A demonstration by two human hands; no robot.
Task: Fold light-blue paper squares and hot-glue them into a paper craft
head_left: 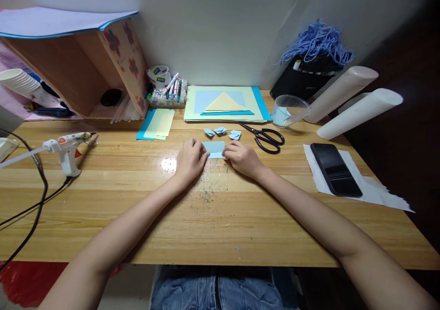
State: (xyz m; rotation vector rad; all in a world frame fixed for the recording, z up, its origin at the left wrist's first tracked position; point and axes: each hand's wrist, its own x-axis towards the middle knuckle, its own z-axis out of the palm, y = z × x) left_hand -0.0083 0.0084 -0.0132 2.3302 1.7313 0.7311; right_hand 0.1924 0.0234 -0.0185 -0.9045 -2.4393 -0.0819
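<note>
A small light blue sheet of paper [214,148] lies on the wooden table with a lighter strip folded along its near edge. My left hand [191,159] holds its left end, fingers curled and thumb against the fold. At the right end, my right hand [243,158] pinches the paper with bent fingers. Just beyond it sit three small folded blue paper pieces [220,130]. Black-handled scissors [268,139] rest to the right of these, blades pointing left.
Stacked coloured paper [190,104] lies at the back, beside a marker box [168,97] and a clear cup [290,111]. A glue gun [68,152] with a cable stands left. On the right are a phone [335,169] and white rolls [359,113].
</note>
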